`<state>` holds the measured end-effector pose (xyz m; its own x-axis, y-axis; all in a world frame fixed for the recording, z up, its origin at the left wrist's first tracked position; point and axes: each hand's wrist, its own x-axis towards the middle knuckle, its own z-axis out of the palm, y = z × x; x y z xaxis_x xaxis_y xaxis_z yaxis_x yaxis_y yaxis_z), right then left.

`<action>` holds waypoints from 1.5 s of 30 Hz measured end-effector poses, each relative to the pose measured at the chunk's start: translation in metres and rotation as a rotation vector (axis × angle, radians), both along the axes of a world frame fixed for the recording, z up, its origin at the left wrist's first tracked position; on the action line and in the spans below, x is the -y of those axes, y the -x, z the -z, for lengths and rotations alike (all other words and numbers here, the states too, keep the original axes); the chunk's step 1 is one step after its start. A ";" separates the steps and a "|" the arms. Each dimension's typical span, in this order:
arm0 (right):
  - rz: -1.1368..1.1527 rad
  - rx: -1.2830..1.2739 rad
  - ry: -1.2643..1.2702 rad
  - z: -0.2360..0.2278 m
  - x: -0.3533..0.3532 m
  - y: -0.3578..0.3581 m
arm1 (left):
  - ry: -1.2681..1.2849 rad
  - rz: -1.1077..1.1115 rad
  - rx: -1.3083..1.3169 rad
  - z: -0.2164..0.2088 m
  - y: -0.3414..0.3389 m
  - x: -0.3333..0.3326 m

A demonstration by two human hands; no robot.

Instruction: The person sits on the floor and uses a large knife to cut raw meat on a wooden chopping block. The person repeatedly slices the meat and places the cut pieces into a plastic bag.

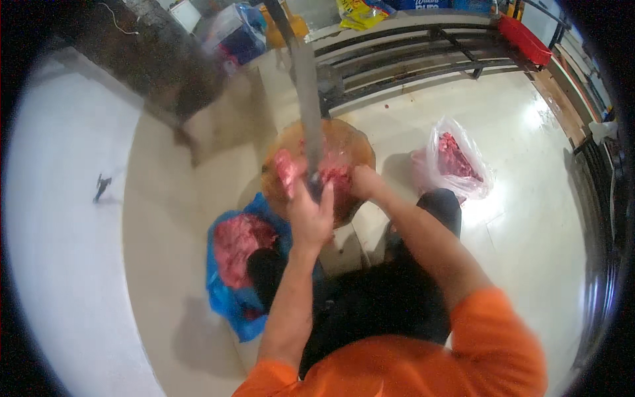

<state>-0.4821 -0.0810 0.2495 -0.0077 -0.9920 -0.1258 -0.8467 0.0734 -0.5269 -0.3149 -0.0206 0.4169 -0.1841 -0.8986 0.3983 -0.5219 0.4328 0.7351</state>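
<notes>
1. Meat (338,178) lies on the round wooden block (357,140), upper centre of the frame; from my remote seat I judge the step in hand to be cutting.
2. Left hand (309,220): thumb and forefinger stand apart around the dark lower end of a long blade (308,92), beside a pink piece (285,169). I cannot tell how firmly it holds either.
3. Right hand (369,183): bent against the meat's right side — its fingertips are hidden from me, so I cannot tell how far it closes.
4. More waits, I think: a large chunk (235,248) on blue plastic (270,210), lower left of centre. Small pieces (456,159) fill a clear bag (433,155), right of centre.
5. Next move, as I read it: steady the meat against the edge — fingers clear.
</notes>
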 end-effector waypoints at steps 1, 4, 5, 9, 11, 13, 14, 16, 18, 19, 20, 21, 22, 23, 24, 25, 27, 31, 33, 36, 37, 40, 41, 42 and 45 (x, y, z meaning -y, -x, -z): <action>-0.010 -0.017 0.029 -0.002 -0.002 0.001 | 0.058 0.013 -0.071 -0.007 0.004 0.001; -0.025 -0.062 0.088 -0.002 -0.005 0.001 | 0.127 -0.037 -0.015 0.018 0.004 0.001; -0.010 -0.078 0.091 0.005 -0.002 0.003 | 0.140 -0.045 0.066 0.036 0.005 0.003; -0.021 0.029 0.174 0.019 0.002 0.009 | -0.412 -0.017 0.485 0.134 -0.030 0.015; 0.010 0.006 0.116 0.020 0.003 0.002 | -0.434 -0.031 0.475 0.117 -0.037 0.010; 0.041 -0.009 0.200 0.020 0.011 0.008 | -0.310 -0.036 0.372 0.089 -0.027 0.006; 0.065 -0.015 0.287 0.033 0.007 0.017 | -0.266 -0.018 0.316 0.074 -0.016 -0.004; 0.070 0.004 0.322 0.036 0.001 0.016 | -0.040 0.024 0.137 0.024 0.006 -0.009; 0.016 0.073 0.225 -0.001 -0.005 -0.018 | 0.100 -0.027 0.005 -0.006 -0.002 -0.010; 0.019 0.086 0.225 -0.002 -0.005 -0.015 | 0.133 -0.027 -0.076 -0.014 0.006 -0.009; 0.021 0.101 0.224 -0.003 -0.005 -0.013 | 0.164 -0.029 -0.155 -0.017 0.010 -0.008; 0.019 0.118 0.224 -0.003 -0.004 -0.012 | 0.134 -0.057 0.002 0.003 0.006 -0.006; 0.012 0.082 0.190 0.000 0.000 -0.012 | 0.113 -0.083 0.159 0.043 -0.004 0.000; 0.016 0.041 0.154 0.011 0.003 -0.006 | 0.090 -0.097 0.310 0.079 -0.009 0.005; 0.017 0.004 0.116 0.022 0.005 0.000 | -0.206 -0.067 0.418 0.113 -0.016 0.007; 0.014 -0.027 0.158 0.036 0.002 0.004 | -0.507 -0.032 0.524 0.136 -0.020 0.006; 0.011 -0.098 0.265 0.048 0.004 0.020 | -0.509 0.028 0.477 0.125 -0.012 0.009; 0.030 -0.081 0.252 0.028 0.000 0.012 | -0.453 -0.022 0.512 0.090 -0.038 0.003; 0.064 -0.025 0.189 0.009 -0.002 0.008 | -0.338 -0.031 0.351 0.056 -0.034 -0.004; 0.133 -0.071 -0.016 0.008 0.003 0.022 | -0.159 0.038 0.082 0.023 -0.007 -0.005; 0.165 -0.042 0.030 0.012 0.002 0.024 | -0.103 0.061 -0.003 0.018 0.000 -0.007; 0.268 0.041 0.111 0.025 -0.003 0.037 | -0.006 0.045 -0.004 0.000 0.025 -0.015; 0.298 0.081 0.111 0.025 -0.002 0.036 | 0.016 0.045 0.068 0.014 0.026 -0.014; 0.327 0.120 0.111 0.024 -0.002 0.037 | 0.039 0.045 0.138 0.045 0.024 -0.010; 0.264 0.194 0.051 0.006 0.000 0.012 | -0.322 0.010 0.420 0.129 -0.009 0.005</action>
